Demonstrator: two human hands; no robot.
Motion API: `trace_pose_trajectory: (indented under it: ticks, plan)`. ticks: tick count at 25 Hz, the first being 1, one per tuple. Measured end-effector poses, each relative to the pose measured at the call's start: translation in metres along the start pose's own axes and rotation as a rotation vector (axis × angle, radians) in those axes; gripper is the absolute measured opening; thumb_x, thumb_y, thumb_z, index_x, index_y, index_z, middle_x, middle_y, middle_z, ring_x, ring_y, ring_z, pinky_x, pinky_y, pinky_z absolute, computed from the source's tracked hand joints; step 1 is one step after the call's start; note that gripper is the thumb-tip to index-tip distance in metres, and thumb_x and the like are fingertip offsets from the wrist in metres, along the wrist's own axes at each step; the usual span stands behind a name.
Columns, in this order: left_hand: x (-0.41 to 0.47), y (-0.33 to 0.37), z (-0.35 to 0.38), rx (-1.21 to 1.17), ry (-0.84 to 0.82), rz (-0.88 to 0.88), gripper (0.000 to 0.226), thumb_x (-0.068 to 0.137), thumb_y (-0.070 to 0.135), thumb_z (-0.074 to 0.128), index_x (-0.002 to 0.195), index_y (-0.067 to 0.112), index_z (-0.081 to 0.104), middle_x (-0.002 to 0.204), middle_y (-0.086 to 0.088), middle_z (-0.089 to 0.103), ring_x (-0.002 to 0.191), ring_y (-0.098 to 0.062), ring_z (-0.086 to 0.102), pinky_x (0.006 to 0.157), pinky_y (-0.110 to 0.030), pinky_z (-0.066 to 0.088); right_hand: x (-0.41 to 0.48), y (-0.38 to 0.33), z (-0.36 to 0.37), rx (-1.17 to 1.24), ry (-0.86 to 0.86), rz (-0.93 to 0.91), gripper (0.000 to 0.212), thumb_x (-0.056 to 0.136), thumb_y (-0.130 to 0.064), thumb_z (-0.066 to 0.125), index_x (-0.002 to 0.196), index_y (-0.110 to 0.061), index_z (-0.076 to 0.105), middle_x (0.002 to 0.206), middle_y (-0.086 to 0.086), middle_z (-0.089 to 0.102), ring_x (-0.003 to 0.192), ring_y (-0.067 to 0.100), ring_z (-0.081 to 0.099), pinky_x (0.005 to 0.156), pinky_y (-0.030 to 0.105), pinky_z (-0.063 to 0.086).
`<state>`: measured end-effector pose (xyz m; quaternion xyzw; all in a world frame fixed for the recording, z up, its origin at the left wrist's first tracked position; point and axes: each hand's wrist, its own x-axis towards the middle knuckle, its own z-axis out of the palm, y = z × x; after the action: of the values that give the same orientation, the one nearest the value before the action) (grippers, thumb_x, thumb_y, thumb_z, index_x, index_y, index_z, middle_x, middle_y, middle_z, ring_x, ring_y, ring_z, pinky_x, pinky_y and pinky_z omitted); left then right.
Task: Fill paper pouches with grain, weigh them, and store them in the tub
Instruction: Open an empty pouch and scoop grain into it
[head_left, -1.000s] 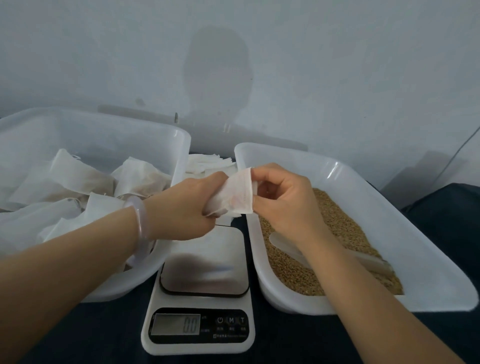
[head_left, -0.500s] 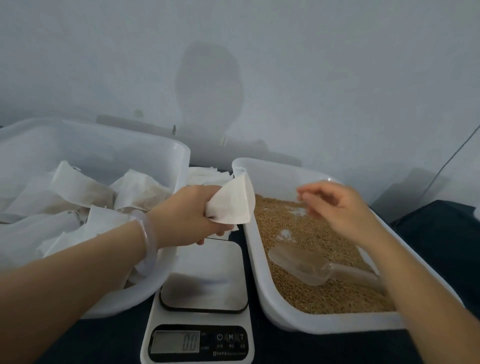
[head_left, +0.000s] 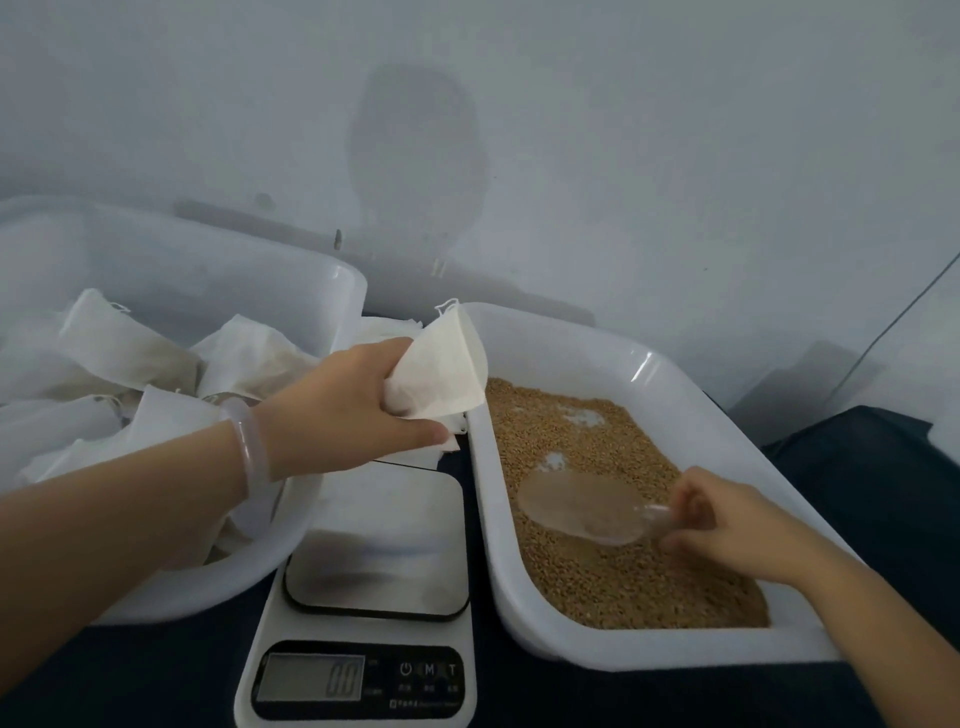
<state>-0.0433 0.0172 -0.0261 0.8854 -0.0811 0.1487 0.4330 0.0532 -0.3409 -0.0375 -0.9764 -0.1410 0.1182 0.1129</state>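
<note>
My left hand (head_left: 343, 410) grips an empty white paper pouch (head_left: 441, 371) by its lower end, mouth up, above the left rim of the grain tray (head_left: 675, 647). The tray holds brown grain (head_left: 597, 571). A clear plastic scoop (head_left: 576, 506) lies on the grain, and my right hand (head_left: 727, 522) curls its fingers round the scoop's handle. The white tub (head_left: 306, 291) on the left contains several filled pouches (head_left: 124, 353). A kitchen scale (head_left: 363, 639) sits in front between tub and tray, its plate bare and its display reading 0.0.
A small stack of spare flat pouches (head_left: 387, 332) lies behind the scale between tub and tray. A dark cloth (head_left: 857, 467) covers the table. The pale wall stands close behind, with a thin cable (head_left: 898, 317) at right.
My right hand let go of the pouch, moved right and down over the grain, and took hold of the scoop handle. My left hand kept the pouch raised at the tray's rim.
</note>
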Motion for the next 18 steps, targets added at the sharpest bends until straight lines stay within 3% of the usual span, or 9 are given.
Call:
trace_pose_trajectory:
  ticks: [2,5,8,11,15,18]
  plan:
    - [0.0,-0.001,0.0,-0.006,0.014,-0.003,0.032,0.072,0.026,0.076,0.084,0.039,0.05,0.069,0.043,0.053,0.062,0.017,0.053,0.053,-0.002,0.037,-0.001,0.004,-0.003,-0.024,0.077,0.014,0.03,0.075,-0.03,0.077,0.092,-0.032,0.052,0.092,-0.009,0.062,0.081,0.003,0.059,0.067,0.019,0.044]
    - [0.0,-0.002,0.001,0.006,0.006,0.002,0.029,0.074,0.027,0.075,0.088,0.036,0.052,0.068,0.041,0.054,0.061,0.015,0.054,0.052,-0.003,0.038,-0.005,0.01,-0.014,-0.12,0.207,0.02,0.037,0.077,-0.032,0.075,0.108,-0.035,0.054,0.09,-0.016,0.055,0.079,0.001,0.056,0.066,0.022,0.044]
    - [0.001,-0.003,0.001,0.019,-0.006,0.007,0.028,0.074,0.028,0.075,0.087,0.036,0.052,0.067,0.042,0.053,0.061,0.016,0.053,0.052,-0.003,0.038,-0.005,0.015,-0.028,-0.459,0.361,-0.009,0.04,0.083,-0.039,0.068,0.12,-0.034,0.056,0.098,-0.014,0.056,0.082,0.005,0.056,0.065,0.022,0.042]
    - [0.001,-0.003,0.002,0.026,-0.013,0.017,0.028,0.075,0.028,0.074,0.084,0.039,0.05,0.068,0.043,0.052,0.061,0.018,0.052,0.052,-0.002,0.037,-0.005,0.022,-0.042,-0.832,0.454,0.037,0.038,0.09,-0.041,0.056,0.128,-0.038,0.049,0.108,-0.014,0.057,0.095,0.008,0.057,0.075,0.025,0.036]
    - [0.002,-0.005,0.003,0.024,-0.005,0.021,0.028,0.075,0.03,0.074,0.091,0.038,0.052,0.07,0.043,0.053,0.064,0.018,0.052,0.054,-0.001,0.037,-0.005,0.016,-0.044,-1.062,0.536,0.165,0.032,0.089,-0.026,0.051,0.119,-0.038,0.053,0.102,-0.013,0.057,0.096,0.011,0.054,0.075,0.029,0.028]
    - [0.002,-0.006,0.003,0.024,-0.004,0.023,0.028,0.075,0.03,0.073,0.088,0.039,0.05,0.071,0.044,0.052,0.064,0.018,0.052,0.054,-0.001,0.037,0.002,0.002,-0.039,-1.19,0.514,0.16,0.029,0.085,-0.015,0.052,0.109,-0.032,0.056,0.098,-0.009,0.056,0.095,0.014,0.053,0.075,0.029,0.027]
